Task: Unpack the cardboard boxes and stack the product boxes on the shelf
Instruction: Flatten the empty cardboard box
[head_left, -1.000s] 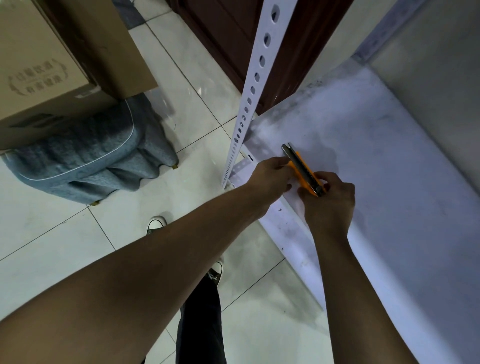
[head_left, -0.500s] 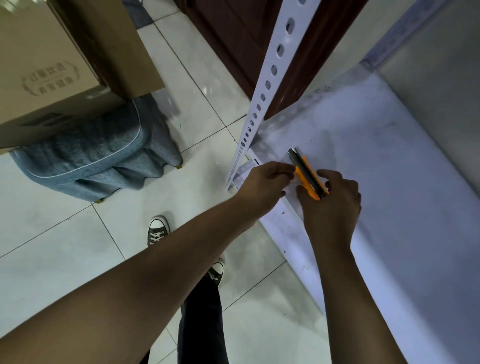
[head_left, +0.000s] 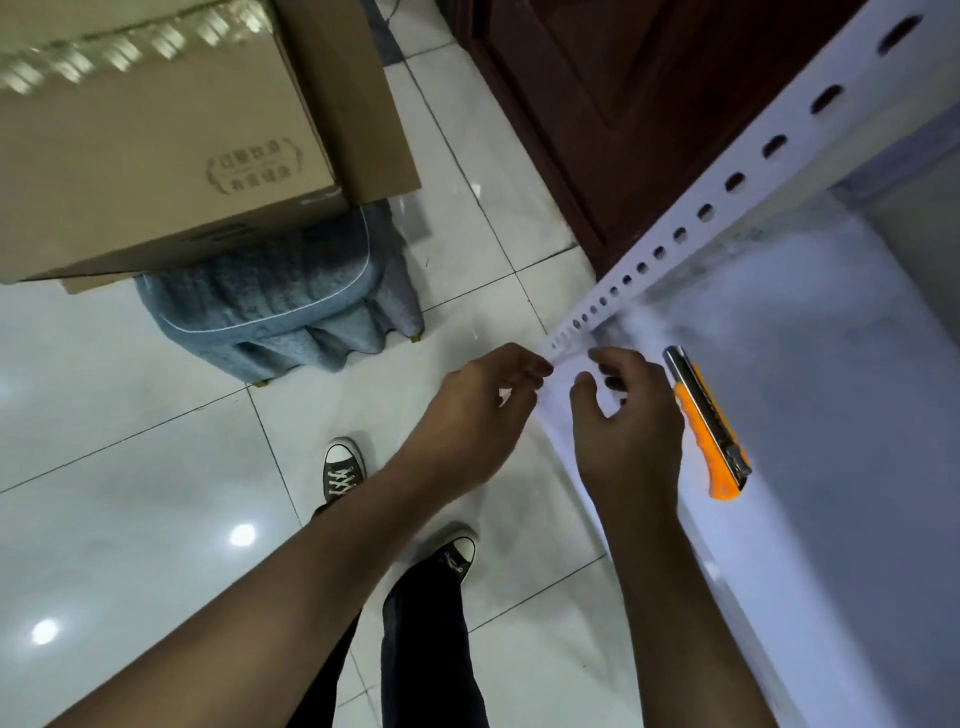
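The knife (head_left: 707, 426) now lies on the shelf (head_left: 831, 415), let go, and both hands (head_left: 483, 410) (head_left: 623, 426) hang loose, holding nothing.

Both forearms extend forward, bare, converging toward each other. Left hand (head_left: 483, 410) is back-up, fingers curled inward at the tips, holding nothing visible. Right hand (head_left: 626, 426) is close beside it, fingers loosely curled, thumb apart, holding nothing.
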